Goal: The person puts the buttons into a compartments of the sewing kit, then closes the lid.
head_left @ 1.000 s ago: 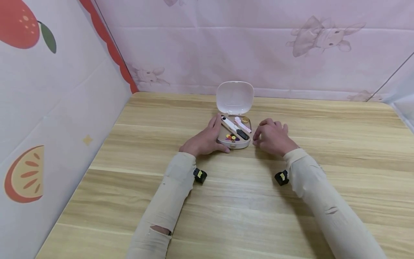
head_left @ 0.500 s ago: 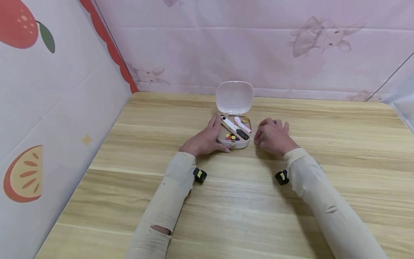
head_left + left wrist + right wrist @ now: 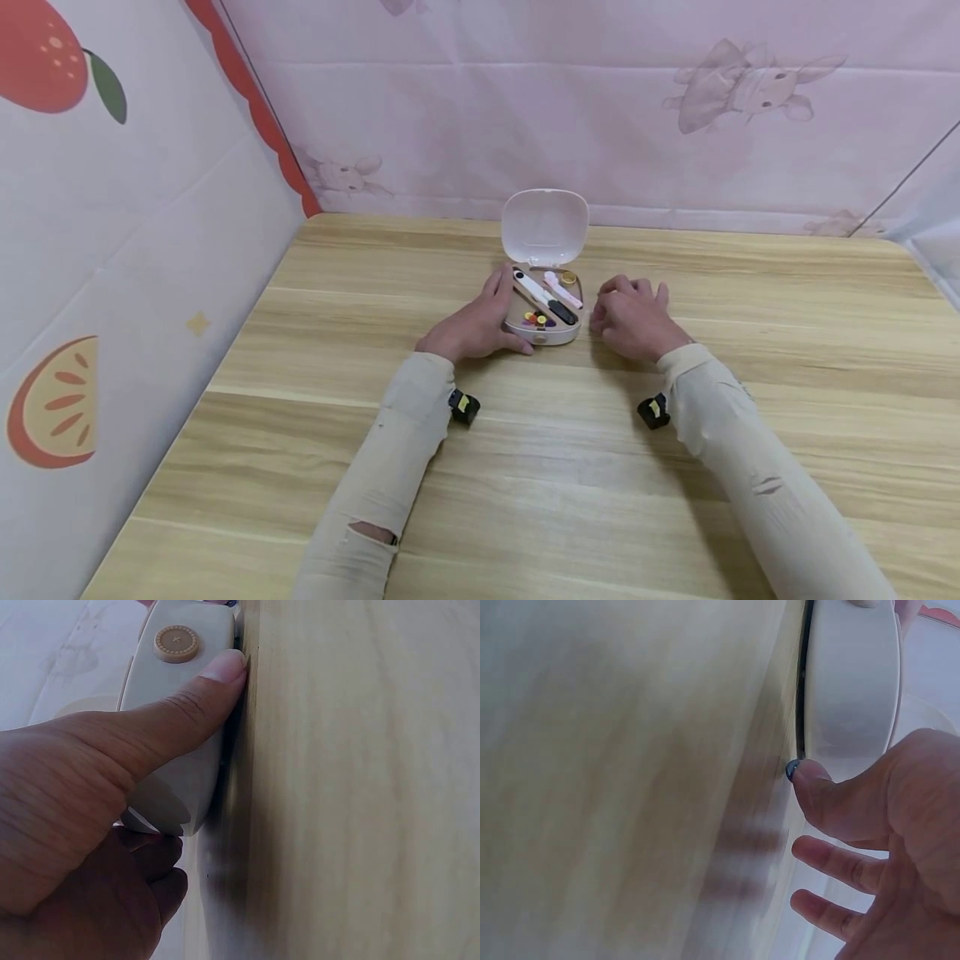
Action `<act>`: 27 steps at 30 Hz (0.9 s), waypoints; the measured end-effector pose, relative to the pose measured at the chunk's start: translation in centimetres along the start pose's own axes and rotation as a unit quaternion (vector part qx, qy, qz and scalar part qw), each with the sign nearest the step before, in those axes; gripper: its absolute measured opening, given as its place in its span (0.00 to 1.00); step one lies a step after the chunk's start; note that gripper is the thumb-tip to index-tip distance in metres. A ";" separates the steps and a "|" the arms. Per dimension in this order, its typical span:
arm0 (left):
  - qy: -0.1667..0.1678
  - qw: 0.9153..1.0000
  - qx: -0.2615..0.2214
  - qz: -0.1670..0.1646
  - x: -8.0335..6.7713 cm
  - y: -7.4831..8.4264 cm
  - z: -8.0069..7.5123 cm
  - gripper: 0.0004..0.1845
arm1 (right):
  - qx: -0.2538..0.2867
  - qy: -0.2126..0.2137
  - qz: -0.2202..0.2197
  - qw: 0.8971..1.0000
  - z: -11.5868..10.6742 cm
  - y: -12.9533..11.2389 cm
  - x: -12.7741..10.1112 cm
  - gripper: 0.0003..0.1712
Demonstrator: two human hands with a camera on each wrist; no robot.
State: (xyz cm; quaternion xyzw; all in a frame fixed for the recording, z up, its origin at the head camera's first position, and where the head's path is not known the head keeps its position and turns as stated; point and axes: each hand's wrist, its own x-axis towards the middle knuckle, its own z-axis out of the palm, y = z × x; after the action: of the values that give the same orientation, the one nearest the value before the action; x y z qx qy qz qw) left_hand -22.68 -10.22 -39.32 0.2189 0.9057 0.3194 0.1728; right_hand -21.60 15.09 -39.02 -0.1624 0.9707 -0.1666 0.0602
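A small cream sewing box point(image 3: 551, 336) stands on the table with its lid point(image 3: 545, 227) raised. My left hand point(image 3: 476, 323) grips its left side, the thumb along the front beside the button-shaped clasp point(image 3: 176, 643). Inside lie a white-and-black tool point(image 3: 543, 295), a pink-and-white strip-like item point(image 3: 562, 289), a gold ring-like piece point(image 3: 568, 277) and several coloured buttons point(image 3: 536, 318). Just right of the box, my right hand point(image 3: 633, 318) is low over the table. At its thumb tip it pinches a small dark blue button point(image 3: 792, 769); the index finger is mostly hidden behind the thumb.
The wooden table point(image 3: 525, 500) reaches back to a pink rabbit-print curtain point(image 3: 480, 125). A fruit-print curtain point(image 3: 150, 250) borders its left side. Black wrist cameras point(image 3: 464, 407) hang below both wrists, close above the tabletop.
My right hand has shifted slightly to the right, away from the box. The left hand, the box and its contents look unmoved.
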 end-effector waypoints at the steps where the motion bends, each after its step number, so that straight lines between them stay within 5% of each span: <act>1: -0.001 1.000 0.000 -0.001 0.0 0.0 0.0 0.67 | -0.001 -0.001 0.000 1.000 0.0 0.0 0.0 0.08; 8: 0.000 1.000 0.000 -0.003 0.0 0.1 0.0 0.67 | 0.003 0.009 -0.001 1.000 -0.7 0.0 0.0 0.13; 21: 0.002 1.000 -0.008 0.003 -0.1 0.0 -0.1 0.67 | 0.023 0.103 0.003 0.994 -1.5 -2.0 0.5 0.01; 27: 0.002 1.000 0.002 0.004 -0.1 0.0 -0.1 0.68 | 0.016 0.117 -0.009 0.993 -1.5 -3.4 0.9 0.04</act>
State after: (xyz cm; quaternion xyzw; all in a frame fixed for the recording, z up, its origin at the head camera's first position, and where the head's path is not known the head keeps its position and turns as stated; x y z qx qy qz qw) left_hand -22.66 -10.28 -39.26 0.2218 0.9059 0.3186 0.1692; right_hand -21.67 12.22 -36.50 -0.1498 0.9667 -0.2007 -0.0529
